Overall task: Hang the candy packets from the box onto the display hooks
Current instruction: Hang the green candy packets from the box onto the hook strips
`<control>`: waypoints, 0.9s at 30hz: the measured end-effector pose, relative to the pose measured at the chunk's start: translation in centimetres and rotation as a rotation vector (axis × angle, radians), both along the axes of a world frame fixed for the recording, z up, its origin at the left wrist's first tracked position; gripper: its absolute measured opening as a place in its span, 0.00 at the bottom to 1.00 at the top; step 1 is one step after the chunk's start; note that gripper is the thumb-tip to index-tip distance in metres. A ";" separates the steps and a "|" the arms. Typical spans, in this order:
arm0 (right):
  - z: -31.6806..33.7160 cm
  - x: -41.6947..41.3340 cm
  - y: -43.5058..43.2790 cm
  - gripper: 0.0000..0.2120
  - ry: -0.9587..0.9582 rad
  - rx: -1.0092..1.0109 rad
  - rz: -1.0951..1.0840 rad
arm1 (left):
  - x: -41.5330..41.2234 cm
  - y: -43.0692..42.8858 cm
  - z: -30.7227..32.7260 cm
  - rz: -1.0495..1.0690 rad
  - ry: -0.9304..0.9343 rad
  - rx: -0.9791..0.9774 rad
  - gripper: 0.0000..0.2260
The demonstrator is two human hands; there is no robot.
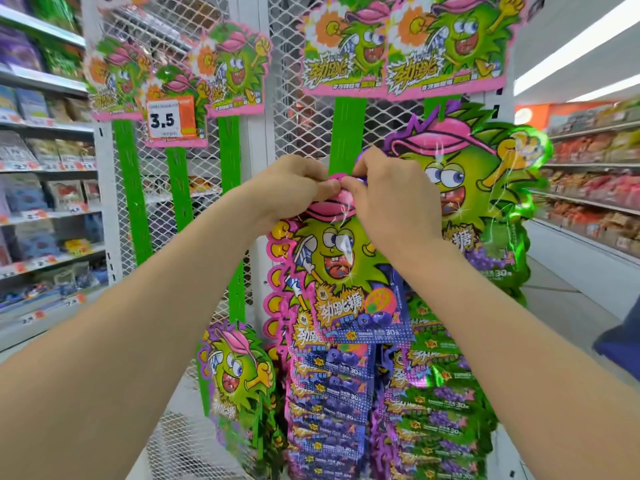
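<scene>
A candy packet [341,268] with a green cartoon face, pink cap and blue lower part hangs in front of a green display strip [348,133]. My left hand [294,185] and my right hand [384,192] both pinch its pink top edge against the strip. Several more blue and pink packets [329,393] hang overlapped below it. A green grape packet [481,202] hangs on the strip to the right, with several more [440,410] beneath. Any hook is hidden behind my fingers. The box is out of view.
A white mesh rack [298,126] carries the strips and pink header cards [405,46]. A 3.5 price tag [169,121] hangs on the left panel. Another green packet [239,375] hangs low left. Store shelves [45,202] line both sides; a dark blue object [620,337] sits at right.
</scene>
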State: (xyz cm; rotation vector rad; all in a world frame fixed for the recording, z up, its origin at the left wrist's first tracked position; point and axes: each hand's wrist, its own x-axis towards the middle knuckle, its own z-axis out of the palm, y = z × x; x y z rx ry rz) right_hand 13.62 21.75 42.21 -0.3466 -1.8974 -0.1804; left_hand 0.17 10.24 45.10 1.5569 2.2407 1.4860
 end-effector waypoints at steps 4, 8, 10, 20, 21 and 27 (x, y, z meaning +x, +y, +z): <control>-0.2 0.6 0.9 0.18 0.046 -0.126 0.183 | 0.2 -0.5 0.4 -0.030 0.025 -0.049 0.11; 0.4 1.9 0.8 0.15 -0.072 -0.199 0.287 | 0.2 -0.4 0.3 -0.020 -0.094 -0.004 0.15; 1.0 2.6 0.7 0.11 -0.148 -0.217 0.316 | 0.3 -0.4 0.3 -0.037 -0.155 0.021 0.11; 2.7 2.0 0.9 0.16 -0.095 -0.236 0.281 | 1.8 -0.1 2.1 -0.042 -0.431 0.117 0.16; 2.9 1.8 1.0 0.17 -0.088 -0.236 0.278 | 1.7 -0.1 2.2 -0.046 -0.426 0.104 0.15; 3.9 1.1 1.0 0.20 -0.107 -0.269 0.276 | 1.7 -0.7 2.7 -0.068 -0.370 0.020 0.22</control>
